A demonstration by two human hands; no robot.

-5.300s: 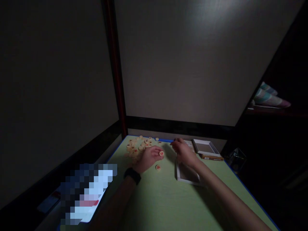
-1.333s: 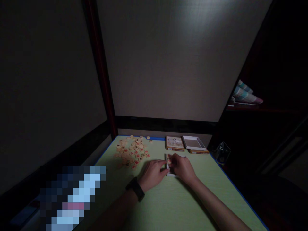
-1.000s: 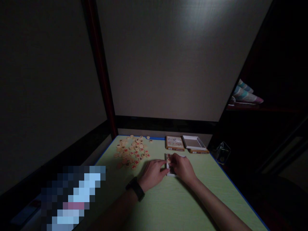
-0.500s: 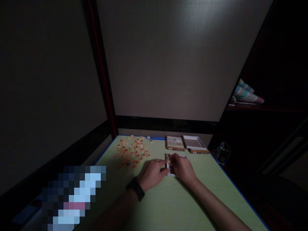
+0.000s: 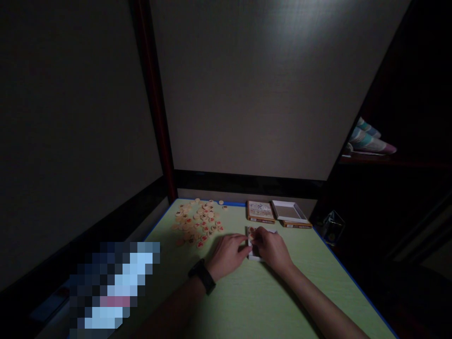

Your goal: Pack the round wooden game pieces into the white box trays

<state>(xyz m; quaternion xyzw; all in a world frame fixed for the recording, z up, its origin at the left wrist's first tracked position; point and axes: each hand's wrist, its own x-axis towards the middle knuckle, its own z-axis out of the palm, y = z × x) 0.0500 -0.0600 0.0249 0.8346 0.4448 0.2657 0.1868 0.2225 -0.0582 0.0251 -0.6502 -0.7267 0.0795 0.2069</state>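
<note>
My left hand, with a dark watch on the wrist, rests on the green table with its fingertips against the left edge of a small white box. My right hand is curled over the same box, fingers bent down into it. A round pale disc with a red mark shows at the box's far end. What the fingers pinch is hidden in the dim light. A heap of pale round game discs with red and black marks lies to the left.
At the table's far edge lie a printed box lid and an open white tray. A small glass object stands off the right corner. A blurred bright patch sits at lower left. Dark walls surround the table.
Five seconds ago my left hand was at the disc heap and my right hand farther back. Both came to the white box. Over the last second they barely moved; the view shifted slightly.
</note>
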